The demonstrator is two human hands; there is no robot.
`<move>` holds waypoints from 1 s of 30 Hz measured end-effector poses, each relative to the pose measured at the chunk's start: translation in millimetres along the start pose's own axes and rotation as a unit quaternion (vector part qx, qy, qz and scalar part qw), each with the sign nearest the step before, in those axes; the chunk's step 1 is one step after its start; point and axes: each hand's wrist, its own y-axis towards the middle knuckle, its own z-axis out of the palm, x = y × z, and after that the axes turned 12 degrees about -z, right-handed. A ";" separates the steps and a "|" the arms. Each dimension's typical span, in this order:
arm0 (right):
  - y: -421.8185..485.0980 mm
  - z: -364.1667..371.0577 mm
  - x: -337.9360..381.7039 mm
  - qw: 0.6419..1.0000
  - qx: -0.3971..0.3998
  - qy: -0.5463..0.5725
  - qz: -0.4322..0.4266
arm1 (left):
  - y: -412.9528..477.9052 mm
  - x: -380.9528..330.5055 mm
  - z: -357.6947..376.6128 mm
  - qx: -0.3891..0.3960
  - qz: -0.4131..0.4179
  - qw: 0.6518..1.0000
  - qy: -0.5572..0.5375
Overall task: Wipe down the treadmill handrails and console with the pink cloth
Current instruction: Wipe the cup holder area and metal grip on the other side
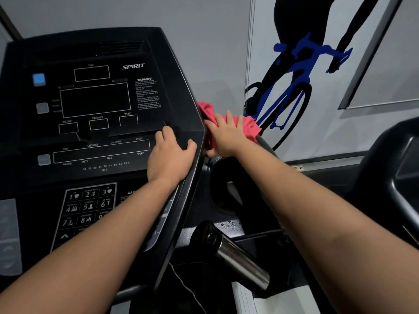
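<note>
In the head view, a black treadmill console (95, 100) marked "SPIRIT" is seen on the left, with dark display windows and a numbered keypad (88, 207) lower down. The left hand (170, 155) is laid flat on the right part of the console face, its fingers relaxed and slightly spread, the thumb set along the console's right edge; nothing is held in it. The pink cloth (248, 129) is bunched against the right side of the console, where a curved handrail (266, 145) comes out from under it. The cloth is pressed down by the right hand (224, 137), whose fingers are straight and spread over the fabric. Lower right, a shiny metal grip (242, 257) juts toward the camera. On the wall behind, a blue and black cyclist picture (292, 71) is seen.
</note>
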 end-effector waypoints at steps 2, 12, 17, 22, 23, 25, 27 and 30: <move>-9.8 9.0 9.8 0.999 -0.035 0.029 0.019 | -0.5 -0.3 0.1 0.000 -0.003 1.000 -0.001; -57.9 46.3 75.4 0.964 -0.073 0.236 0.104 | -2.3 0.4 0.9 -0.010 -0.005 1.000 -0.010; -76.6 40.9 67.0 0.944 0.043 0.321 0.054 | -6.2 0.9 -0.4 -0.022 -0.004 1.000 -0.012; -75.4 41.4 61.2 0.902 -0.013 0.415 0.118 | -7.2 1.6 -0.8 -0.017 -0.008 1.000 -0.012; -70.6 40.4 58.0 0.900 -0.023 0.415 0.132 | -6.8 2.2 -1.0 -0.014 -0.010 1.000 -0.015; -61.3 37.1 51.2 0.901 -0.040 0.392 0.179 | -5.2 2.8 -2.1 -0.006 -0.015 1.000 -0.021; -56.8 34.4 44.1 0.902 -0.056 0.364 0.225 | -4.4 3.2 -4.0 0.001 -0.018 1.000 -0.025; -58.4 28.8 22.2 0.912 -0.093 0.302 0.263 | -4.2 3.1 -5.1 0.004 -0.021 0.999 -0.024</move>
